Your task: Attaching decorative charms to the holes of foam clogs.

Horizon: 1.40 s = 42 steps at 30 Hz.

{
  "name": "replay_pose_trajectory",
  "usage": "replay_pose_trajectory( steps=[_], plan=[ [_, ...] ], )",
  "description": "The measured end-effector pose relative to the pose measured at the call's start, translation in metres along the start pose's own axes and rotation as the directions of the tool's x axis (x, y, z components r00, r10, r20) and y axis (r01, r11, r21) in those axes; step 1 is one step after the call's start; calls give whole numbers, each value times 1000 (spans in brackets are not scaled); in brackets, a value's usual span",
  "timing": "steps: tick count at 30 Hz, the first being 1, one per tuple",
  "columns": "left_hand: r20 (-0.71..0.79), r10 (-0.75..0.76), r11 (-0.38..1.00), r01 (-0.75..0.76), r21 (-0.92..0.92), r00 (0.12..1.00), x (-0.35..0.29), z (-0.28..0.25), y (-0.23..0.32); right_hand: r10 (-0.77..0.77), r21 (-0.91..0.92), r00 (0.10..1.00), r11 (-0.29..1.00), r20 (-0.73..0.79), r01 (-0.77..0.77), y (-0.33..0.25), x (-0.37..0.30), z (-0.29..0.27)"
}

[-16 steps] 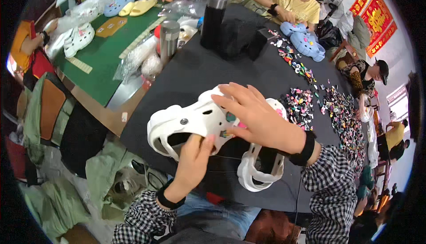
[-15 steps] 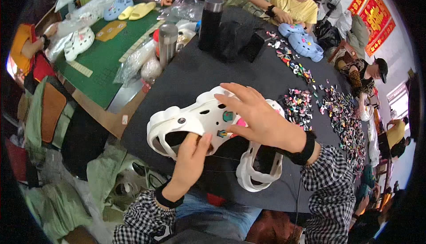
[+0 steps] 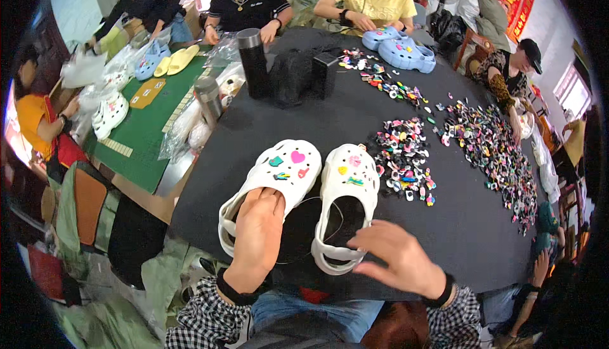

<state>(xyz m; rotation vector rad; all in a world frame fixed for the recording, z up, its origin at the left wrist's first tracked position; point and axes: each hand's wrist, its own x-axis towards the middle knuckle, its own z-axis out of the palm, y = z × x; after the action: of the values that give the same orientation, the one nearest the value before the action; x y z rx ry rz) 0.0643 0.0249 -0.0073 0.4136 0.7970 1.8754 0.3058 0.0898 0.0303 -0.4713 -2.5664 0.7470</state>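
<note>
Left clog (image 3: pixel 292 184) turned toe-away; left fingers (image 3: pixel 263 200) inside, tips hidden.

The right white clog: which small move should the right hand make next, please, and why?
Probably the right hand should close gently on the heel strap of the right clog: its fingers are parted close by that strap, while the left hand has its fingers inside the left clog.

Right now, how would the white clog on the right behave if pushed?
Probably light and slightly springy: the white clog looks like molded, perforated foam. Its thin heel strap likely flexes first. Rolling or tipping seems unlikely, since it sits upright on the black table.
</note>
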Motion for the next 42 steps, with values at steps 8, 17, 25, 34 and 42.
replay_pose_trajectory(
  steps=[8,17,25,34,42],
  plan=[
    [16,-79,996,79,-45,997,-16,11,0,69,-102,982,991,-176,-88,-10,-13,52],
    [-32,-195,980,196,20,980,-35,1,27,30,-71,971,996,-238,-49,-9,11,75],
    [-63,35,977,-21,212,997,-56,-31,64,-73,-143,951,989,-300,31,-19,17,97],
    [-237,55,831,87,550,970,-52,-101,42,-61,-155,955,988,-289,17,-32,30,108],
    [-149,53,858,31,512,987,-49,-76,11,120,-215,989,972,85,-99,-54,52,88]
  ],
)
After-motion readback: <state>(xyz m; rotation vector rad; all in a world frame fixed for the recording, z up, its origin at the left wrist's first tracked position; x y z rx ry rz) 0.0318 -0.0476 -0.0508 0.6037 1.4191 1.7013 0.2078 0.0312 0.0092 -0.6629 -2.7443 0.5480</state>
